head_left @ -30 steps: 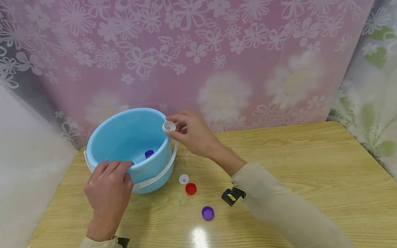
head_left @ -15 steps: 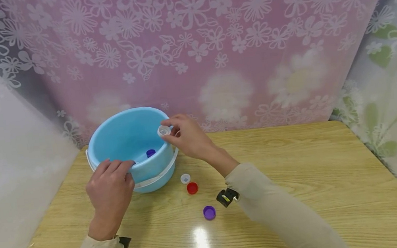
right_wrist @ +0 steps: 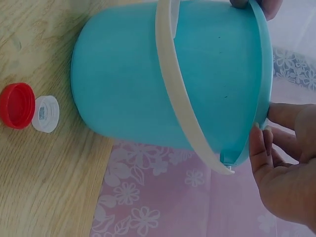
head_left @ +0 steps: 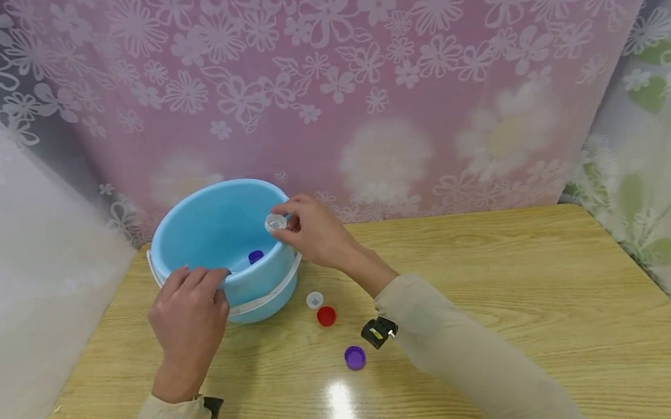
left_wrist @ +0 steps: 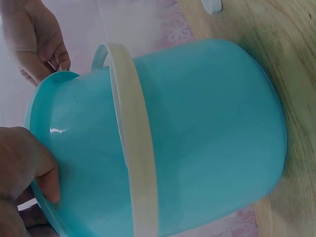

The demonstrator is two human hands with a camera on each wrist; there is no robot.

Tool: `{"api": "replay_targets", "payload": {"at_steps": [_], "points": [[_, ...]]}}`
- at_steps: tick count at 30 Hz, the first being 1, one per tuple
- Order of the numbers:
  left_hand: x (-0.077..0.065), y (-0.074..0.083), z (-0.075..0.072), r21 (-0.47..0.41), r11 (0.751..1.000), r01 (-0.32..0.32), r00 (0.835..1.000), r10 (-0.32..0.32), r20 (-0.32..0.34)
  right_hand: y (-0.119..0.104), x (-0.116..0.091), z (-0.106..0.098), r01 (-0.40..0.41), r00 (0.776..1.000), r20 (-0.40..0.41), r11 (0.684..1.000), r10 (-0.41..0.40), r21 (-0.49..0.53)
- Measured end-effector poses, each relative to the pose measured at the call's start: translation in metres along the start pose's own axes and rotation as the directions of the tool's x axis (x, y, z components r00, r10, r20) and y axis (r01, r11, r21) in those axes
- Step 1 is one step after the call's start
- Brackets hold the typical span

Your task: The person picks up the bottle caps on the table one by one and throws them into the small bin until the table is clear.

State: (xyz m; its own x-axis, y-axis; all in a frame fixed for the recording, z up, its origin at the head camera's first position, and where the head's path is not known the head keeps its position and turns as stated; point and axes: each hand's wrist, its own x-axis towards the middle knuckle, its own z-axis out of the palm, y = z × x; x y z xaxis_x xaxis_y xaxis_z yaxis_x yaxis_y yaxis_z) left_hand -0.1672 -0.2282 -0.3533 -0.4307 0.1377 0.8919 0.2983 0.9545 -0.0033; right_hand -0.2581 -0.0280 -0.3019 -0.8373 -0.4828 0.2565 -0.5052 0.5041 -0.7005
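Note:
A light blue bucket (head_left: 261,287) with a white handle (head_left: 262,302) stands at the left of the table. My left hand (head_left: 191,318) grips its near rim, thumb outside and fingers over the edge, as the left wrist view shows. At the right rim my right hand (head_left: 319,231) pinches a white bottle cap (head_left: 276,222) between thumb and fingers, just over the bucket's inside. A purple bottle cap (head_left: 256,256) lies inside the bucket. On the table near the bucket are another white cap (head_left: 314,300), a red cap (head_left: 326,315) and a purple cap (head_left: 354,357).
The wooden table (head_left: 501,288) extends far to the right. Behind it hangs a pink flowered curtain (head_left: 373,98), close to the bucket's back. Pale cloth covers the left and right sides.
My right hand has moved slightly left with the white cap, from the bucket's rim to over its opening. The left hand keeps its grip on the rim.

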Motion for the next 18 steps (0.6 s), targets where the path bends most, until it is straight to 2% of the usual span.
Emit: {"api": "replay_targets", "payload": {"at_steps": [18], "points": [[0.0008,0.0019,0.0016,-0.003,1.000,-0.012,0.999,0.012,-0.036,0.0047,-0.0046,0.0000,-0.011,1.000,-0.015,0.999,0.012,0.038]]}}
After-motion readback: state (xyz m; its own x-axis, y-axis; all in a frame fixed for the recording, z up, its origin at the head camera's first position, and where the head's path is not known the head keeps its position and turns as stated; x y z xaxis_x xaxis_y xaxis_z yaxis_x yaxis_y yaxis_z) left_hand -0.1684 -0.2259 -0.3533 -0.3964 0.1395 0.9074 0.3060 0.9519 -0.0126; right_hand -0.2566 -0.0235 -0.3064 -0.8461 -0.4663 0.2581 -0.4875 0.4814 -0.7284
